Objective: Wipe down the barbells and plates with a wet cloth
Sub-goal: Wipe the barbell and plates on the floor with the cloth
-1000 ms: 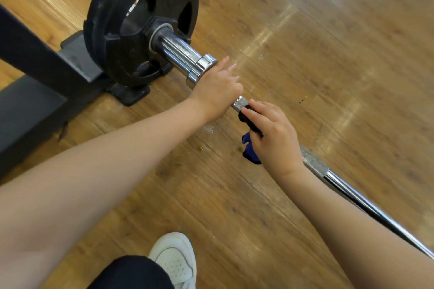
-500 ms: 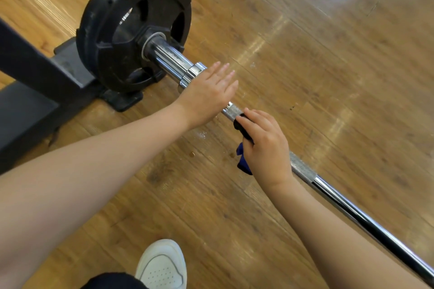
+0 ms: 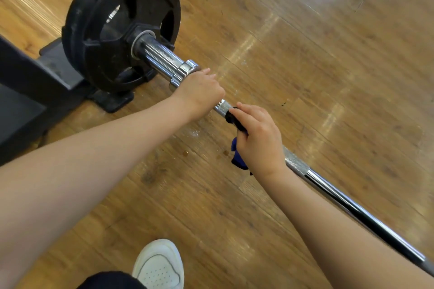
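A long chrome steel barbell (image 3: 352,206) runs on a slant from the upper left of the frame down to the lower right edge, its shaft shiny and smooth at the lower right and turning to a rough knurled band near the middle. At its upper-left end a thick chrome sleeve passes through the hub of a round black rubber weight plate (image 3: 117,23) with cut-out grip holes, which stands on edge in the upper left. Behind and below the plate a black metal rack base (image 3: 30,91) lies on the brown wood-plank floor (image 3: 328,77) along the left edge. The left hand (image 3: 199,94) sits just below the sleeve's collar at the centre of the frame, its fingers curled over the bar and gripping it. Just beside it, toward the lower right, the right hand (image 3: 258,141) is wrapped around a dark blue cloth (image 3: 237,157) that it presses onto the knurled part of the bar; a loose fold of the cloth hangs out under the palm, and a short stretch of bare knurling shows between the two hands. At the bottom centre a white perforated sneaker (image 3: 159,265) stands on the floor, with a dark trouser leg (image 3: 110,280) at its left.
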{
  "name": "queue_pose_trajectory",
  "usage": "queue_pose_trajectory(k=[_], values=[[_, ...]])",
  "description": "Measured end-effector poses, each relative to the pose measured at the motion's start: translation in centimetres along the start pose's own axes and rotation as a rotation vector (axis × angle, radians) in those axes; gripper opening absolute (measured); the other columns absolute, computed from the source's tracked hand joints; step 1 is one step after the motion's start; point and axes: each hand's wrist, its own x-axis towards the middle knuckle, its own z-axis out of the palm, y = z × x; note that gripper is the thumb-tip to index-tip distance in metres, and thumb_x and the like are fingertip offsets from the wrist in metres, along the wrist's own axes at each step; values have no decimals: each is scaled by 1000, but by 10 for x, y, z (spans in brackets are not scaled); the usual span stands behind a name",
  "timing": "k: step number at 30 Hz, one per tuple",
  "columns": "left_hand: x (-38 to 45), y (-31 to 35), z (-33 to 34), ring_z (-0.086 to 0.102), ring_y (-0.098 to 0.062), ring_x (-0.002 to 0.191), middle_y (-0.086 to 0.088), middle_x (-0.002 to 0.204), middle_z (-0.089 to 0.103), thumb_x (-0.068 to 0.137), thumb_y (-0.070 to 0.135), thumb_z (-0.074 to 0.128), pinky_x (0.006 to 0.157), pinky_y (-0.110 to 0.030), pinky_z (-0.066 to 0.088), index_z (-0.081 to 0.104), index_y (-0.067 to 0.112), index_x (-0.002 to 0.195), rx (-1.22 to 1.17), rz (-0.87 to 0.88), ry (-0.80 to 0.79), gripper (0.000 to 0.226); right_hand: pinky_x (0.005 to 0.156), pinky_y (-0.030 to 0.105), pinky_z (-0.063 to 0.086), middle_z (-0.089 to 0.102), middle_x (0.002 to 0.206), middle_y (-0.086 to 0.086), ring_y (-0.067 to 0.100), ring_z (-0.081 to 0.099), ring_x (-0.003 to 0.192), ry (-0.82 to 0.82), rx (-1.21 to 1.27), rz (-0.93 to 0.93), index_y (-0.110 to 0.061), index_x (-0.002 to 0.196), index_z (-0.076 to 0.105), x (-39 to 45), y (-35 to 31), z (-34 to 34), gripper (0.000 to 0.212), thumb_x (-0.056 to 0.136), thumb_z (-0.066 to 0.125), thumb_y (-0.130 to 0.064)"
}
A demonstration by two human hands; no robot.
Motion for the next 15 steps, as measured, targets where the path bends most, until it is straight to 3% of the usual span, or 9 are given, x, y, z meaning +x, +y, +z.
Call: queue_pose_trajectory(k=[5, 7, 10, 12, 15], values=[[1, 0, -10, 56, -24, 110, -6, 105, 64, 89, 1, 47, 114, -37, 23, 60, 13, 102, -52, 12, -93, 23, 71, 36, 53, 70, 100, 11, 34, 65, 86, -64, 36, -30, -1, 96, 71, 11, -7, 10, 45, 57, 62, 19], [-4, 0, -6, 53, -26, 114, -8, 109, 63, 89, 1, 48, 115, -37, 21, 58, 9, 104, -13, 33, -23, 20, 74, 36, 52, 70, 99, 13, 35, 66, 87, -63, 18, -28, -1, 96, 71, 3, -2, 8, 45, 55, 61, 17], [-12, 0, 10, 42, -31, 132, -15, 134, 53, 90, 0, 52, 114, -39, 21, 51, 4, 126, 33, 13, 153, 37, 85, 35, 44, 68, 104, 17, 37, 65, 95, -57, -17, 6, 1, 101, 71, -12, 5, 1, 46, 59, 57, 13], [-16, 0, 15, 53, -34, 122, -18, 124, 61, 79, -1, 67, 107, -43, 35, 59, 0, 119, 20, 50, 315, 41, 86, 36, 45, 68, 104, 18, 37, 65, 96, -52, -32, 12, 1, 101, 71, -15, 6, -1, 43, 62, 58, 13], [-16, 4, 17, 62, -35, 109, -20, 109, 68, 68, 1, 76, 98, -45, 44, 66, -2, 104, 20, 87, 356, 37, 82, 33, 47, 70, 100, 15, 34, 66, 93, -11, -21, 5, 0, 98, 72, -6, -3, 1, 35, 67, 60, 10]])
